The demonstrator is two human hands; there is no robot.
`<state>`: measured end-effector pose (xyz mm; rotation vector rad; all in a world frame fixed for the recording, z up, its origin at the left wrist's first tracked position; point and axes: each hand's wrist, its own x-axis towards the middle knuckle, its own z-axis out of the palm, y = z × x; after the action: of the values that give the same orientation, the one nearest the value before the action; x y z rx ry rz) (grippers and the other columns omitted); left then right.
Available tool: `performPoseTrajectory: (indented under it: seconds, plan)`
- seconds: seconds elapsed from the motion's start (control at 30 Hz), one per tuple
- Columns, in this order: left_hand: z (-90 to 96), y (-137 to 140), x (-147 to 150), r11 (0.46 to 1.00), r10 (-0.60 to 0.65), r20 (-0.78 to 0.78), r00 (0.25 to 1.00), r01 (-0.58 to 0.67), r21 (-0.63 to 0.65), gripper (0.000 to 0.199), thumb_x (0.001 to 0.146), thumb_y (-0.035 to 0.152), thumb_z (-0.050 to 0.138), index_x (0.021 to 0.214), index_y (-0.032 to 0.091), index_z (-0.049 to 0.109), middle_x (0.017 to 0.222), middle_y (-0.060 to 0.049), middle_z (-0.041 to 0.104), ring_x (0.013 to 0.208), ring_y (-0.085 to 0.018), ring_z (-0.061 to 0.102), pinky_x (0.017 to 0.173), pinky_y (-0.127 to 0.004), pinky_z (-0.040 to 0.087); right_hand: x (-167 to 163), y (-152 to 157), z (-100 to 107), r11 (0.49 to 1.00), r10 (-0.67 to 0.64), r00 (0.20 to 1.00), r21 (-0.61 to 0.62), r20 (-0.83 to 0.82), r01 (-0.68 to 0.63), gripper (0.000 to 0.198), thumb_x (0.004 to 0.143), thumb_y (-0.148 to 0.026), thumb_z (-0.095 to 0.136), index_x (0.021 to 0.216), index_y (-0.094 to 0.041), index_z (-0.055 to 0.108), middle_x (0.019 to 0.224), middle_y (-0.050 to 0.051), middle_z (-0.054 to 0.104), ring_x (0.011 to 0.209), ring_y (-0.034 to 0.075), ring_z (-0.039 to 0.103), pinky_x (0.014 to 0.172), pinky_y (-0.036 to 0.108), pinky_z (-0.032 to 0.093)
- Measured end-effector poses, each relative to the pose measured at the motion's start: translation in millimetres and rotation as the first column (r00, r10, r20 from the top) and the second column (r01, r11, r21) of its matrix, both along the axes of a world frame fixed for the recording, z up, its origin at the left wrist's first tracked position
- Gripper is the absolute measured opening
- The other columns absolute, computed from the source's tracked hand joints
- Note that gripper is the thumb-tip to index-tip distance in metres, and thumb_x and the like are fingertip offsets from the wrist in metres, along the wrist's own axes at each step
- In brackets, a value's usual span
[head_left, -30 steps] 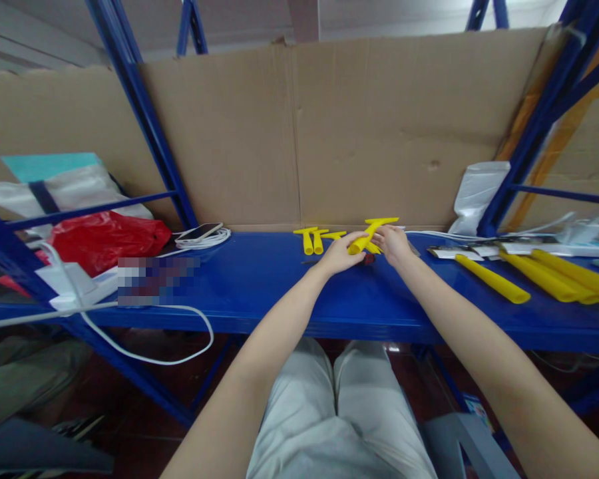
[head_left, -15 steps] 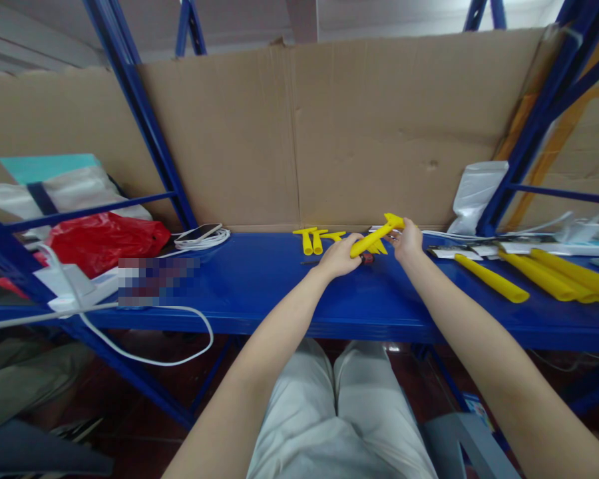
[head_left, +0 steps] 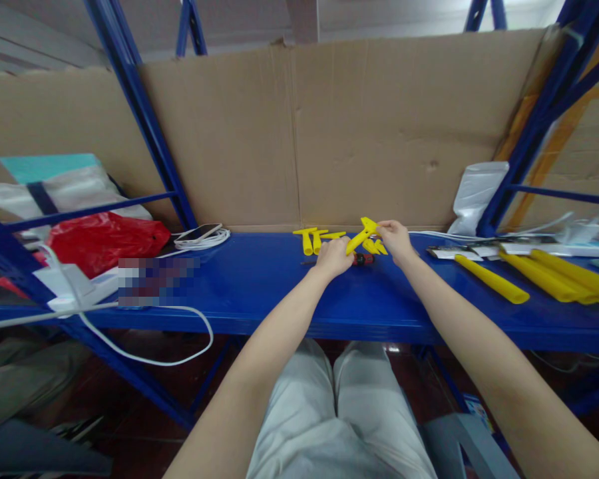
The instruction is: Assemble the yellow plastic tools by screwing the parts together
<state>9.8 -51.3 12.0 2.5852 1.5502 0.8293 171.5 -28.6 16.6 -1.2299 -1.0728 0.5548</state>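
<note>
My left hand (head_left: 335,258) is wrapped round the handle of a yellow plastic tool with a wide, flat head (head_left: 363,231), tilted up to the right. My right hand (head_left: 395,239) is closed in a pinch at the right side of that head; what its fingertips hold is too small to make out. Below the tool, a screwdriver with a red and black handle (head_left: 364,259) lies on the blue tabletop (head_left: 259,279), partly hidden by my left hand. Small yellow pieces (head_left: 374,247) lie between my hands. Left of them are yellow T-shaped parts (head_left: 307,242).
Several yellow tubes (head_left: 494,279) lie at the right beside flat packs (head_left: 454,253). A white pouch (head_left: 476,196) leans at the back right. At the left are a red bag (head_left: 104,239), a phone with a coiled cable (head_left: 202,236) and a white cord (head_left: 199,314) hanging over the edge.
Both hands and the yellow tool have moved a little left. The head has turned to show its flat face, and more of the screwdriver handle shows.
</note>
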Motion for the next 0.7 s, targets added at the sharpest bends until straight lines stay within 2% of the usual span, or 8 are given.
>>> performPoseTrajectory:
  seconds: [0.23,0.37,0.57,0.63,0.7]
  plan:
    - [-0.6,3,-4,0.995,0.098,-0.034,0.995,-0.097,0.038,0.034,0.08,0.013,0.051,0.113,0.017,0.061,0.112,-0.012,0.067,0.11,-0.029,0.059,0.096,-0.041,0.042,-11,-1,-4,0.993,0.113,0.975,-0.006,0.192,-0.114,0.011,0.072,-0.014,0.055,0.07,-0.016,0.065,0.071,0.001,0.068,0.066,0.013,0.059,0.068,0.026,0.048]
    - [-0.8,4,-4,0.995,0.094,-0.014,0.996,-0.093,0.017,0.03,0.084,0.021,0.051,0.112,0.014,0.061,0.113,-0.014,0.066,0.11,-0.029,0.059,0.094,-0.041,0.044,-13,-3,-5,0.979,0.196,0.947,-0.001,0.256,-0.203,0.012,0.072,-0.016,0.056,0.068,-0.017,0.068,0.074,0.001,0.07,0.07,0.013,0.061,0.077,0.029,0.049]
    - [-2.2,9,-4,0.992,0.126,0.018,0.992,-0.125,-0.03,0.032,0.085,0.034,0.054,0.11,0.015,0.063,0.113,-0.013,0.066,0.11,-0.027,0.059,0.094,-0.038,0.044,-11,-5,-5,0.955,0.292,0.909,-0.047,0.297,-0.292,0.014,0.073,-0.017,0.058,0.066,-0.018,0.069,0.074,0.0,0.07,0.071,0.013,0.061,0.079,0.029,0.049]
    - [-2.9,10,-3,0.991,0.129,0.028,0.991,-0.128,-0.038,0.033,0.085,0.035,0.055,0.11,0.015,0.063,0.113,-0.013,0.066,0.11,-0.027,0.058,0.095,-0.038,0.043,-7,-2,-5,0.954,0.297,0.899,-0.068,0.323,-0.291,0.016,0.076,-0.018,0.056,0.068,-0.018,0.07,0.077,0.001,0.071,0.074,0.013,0.062,0.079,0.028,0.048]
    - [-3.7,10,-3,0.991,0.126,0.028,0.992,-0.125,-0.05,0.033,0.084,0.036,0.056,0.109,0.016,0.064,0.113,-0.012,0.066,0.111,-0.027,0.058,0.095,-0.037,0.043,1,2,-5,0.971,0.24,0.874,-0.111,0.423,-0.214,0.018,0.078,-0.019,0.054,0.07,-0.017,0.071,0.082,0.003,0.071,0.08,0.015,0.063,0.08,0.028,0.048]
